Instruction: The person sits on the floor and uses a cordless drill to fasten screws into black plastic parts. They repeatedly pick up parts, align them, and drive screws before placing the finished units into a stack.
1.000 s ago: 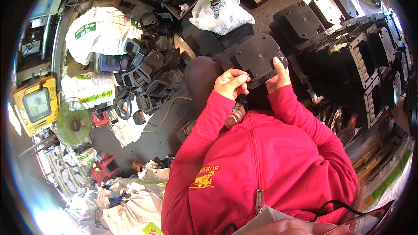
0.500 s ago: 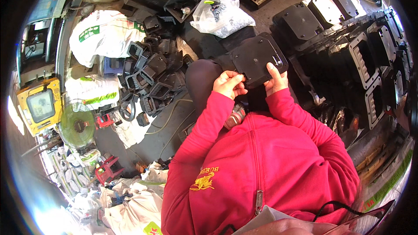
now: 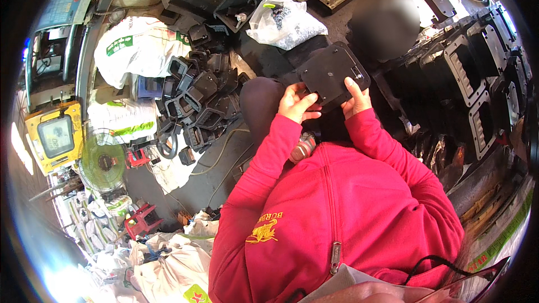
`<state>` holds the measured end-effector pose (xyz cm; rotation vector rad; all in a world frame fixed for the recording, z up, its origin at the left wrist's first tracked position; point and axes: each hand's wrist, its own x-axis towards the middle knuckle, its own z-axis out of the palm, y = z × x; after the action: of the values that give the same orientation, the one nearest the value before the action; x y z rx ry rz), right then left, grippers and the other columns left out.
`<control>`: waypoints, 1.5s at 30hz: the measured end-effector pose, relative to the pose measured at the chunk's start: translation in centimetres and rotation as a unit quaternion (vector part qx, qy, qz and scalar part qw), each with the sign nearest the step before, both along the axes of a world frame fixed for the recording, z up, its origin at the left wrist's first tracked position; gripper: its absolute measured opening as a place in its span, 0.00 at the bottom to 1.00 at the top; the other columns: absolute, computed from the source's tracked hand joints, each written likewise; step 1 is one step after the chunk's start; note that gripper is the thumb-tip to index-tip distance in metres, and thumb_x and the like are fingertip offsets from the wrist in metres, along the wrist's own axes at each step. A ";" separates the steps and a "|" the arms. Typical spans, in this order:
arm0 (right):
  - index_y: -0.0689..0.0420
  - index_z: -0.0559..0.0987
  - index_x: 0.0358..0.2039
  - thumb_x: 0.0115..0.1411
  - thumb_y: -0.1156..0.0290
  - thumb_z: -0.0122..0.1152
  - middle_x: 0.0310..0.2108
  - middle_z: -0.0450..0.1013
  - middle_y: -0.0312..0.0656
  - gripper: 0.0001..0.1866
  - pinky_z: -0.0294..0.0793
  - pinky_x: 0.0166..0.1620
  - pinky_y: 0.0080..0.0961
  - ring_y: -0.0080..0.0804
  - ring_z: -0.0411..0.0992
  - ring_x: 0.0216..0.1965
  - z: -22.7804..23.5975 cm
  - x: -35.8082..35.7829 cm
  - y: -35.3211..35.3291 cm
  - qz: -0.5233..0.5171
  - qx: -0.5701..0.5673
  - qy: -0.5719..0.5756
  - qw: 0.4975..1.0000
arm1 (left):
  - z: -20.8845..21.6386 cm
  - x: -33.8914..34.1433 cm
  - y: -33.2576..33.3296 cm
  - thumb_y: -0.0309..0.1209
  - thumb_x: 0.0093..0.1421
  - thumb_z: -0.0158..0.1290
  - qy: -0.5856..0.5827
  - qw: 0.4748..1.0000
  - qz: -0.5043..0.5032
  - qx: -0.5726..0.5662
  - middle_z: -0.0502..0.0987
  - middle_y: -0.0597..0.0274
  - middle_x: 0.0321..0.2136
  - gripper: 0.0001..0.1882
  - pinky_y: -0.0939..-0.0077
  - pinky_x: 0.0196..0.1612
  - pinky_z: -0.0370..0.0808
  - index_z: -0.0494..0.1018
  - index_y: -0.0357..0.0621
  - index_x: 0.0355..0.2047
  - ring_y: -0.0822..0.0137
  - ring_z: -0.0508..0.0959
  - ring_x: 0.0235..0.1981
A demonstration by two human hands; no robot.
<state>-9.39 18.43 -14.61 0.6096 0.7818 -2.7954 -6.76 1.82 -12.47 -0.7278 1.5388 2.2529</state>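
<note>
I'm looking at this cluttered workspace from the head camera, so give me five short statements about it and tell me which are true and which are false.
1. The right hand has its thumb on top of the black part, and the left hand is at its near left corner. True.
2. The fan stands left of the heap of black frames. True.
3. The fan is bright blue. False: it is green.
4. The white plastic bag lies beyond the black part. True.
5. The black part rests on top of the white plastic bag. False: it is nearer the person, in the right hand.
</note>
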 end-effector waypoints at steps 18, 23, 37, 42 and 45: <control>0.52 0.61 0.54 0.53 0.68 0.65 0.48 0.69 0.43 0.31 0.80 0.38 0.41 0.38 0.73 0.44 1.0 0.5 1.2 0.105 0.022 -0.056 0.993 | 6.8 10.7 -8.2 0.34 0.45 0.61 0.098 0.742 -0.458 -0.480 0.73 0.53 0.42 0.36 0.63 0.42 0.75 0.63 0.48 0.57 0.55 0.76 0.39; 0.53 0.61 0.55 0.52 0.69 0.65 0.48 0.68 0.43 0.32 0.80 0.39 0.41 0.39 0.73 0.44 -0.4 0.3 0.3 0.104 0.023 -0.037 0.994 | 2.7 12.4 -4.0 0.36 0.47 0.60 0.042 0.652 -0.369 -0.661 0.74 0.59 0.40 0.34 0.60 0.41 0.75 0.65 0.54 0.57 0.51 0.76 0.41; 0.54 0.62 0.52 0.51 0.66 0.66 0.44 0.70 0.42 0.30 0.80 0.28 0.32 0.34 0.76 0.37 -0.7 0.2 0.4 0.104 0.051 -0.032 0.993 | 13.6 10.0 -4.7 0.19 0.48 0.59 0.242 0.838 -0.257 -0.415 0.64 0.55 0.56 0.49 0.71 0.57 0.66 0.43 0.43 0.66 0.64 0.68 0.54; 0.57 0.63 0.52 0.50 0.72 0.67 0.45 0.70 0.45 0.31 0.79 0.37 0.36 0.37 0.74 0.42 -1.0 0.2 0.4 0.067 0.054 -0.015 0.996 | 13.0 8.7 -2.3 0.26 0.46 0.62 0.148 0.916 -0.222 -0.299 0.69 0.52 0.51 0.44 0.69 0.56 0.67 0.52 0.38 0.62 0.61 0.72 0.51; 0.58 0.63 0.52 0.49 0.76 0.67 0.46 0.69 0.47 0.31 0.78 0.44 0.41 0.40 0.72 0.46 -1.1 0.2 0.8 0.068 0.040 -0.021 0.997 | 12.9 8.4 -2.1 0.27 0.45 0.63 0.206 0.839 -0.283 -0.416 0.70 0.50 0.51 0.44 0.68 0.55 0.67 0.54 0.34 0.61 0.60 0.73 0.51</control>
<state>-9.17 19.21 -15.71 0.6024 0.8953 -2.6298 1.69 -0.28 0.42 0.1016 2.5550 1.2871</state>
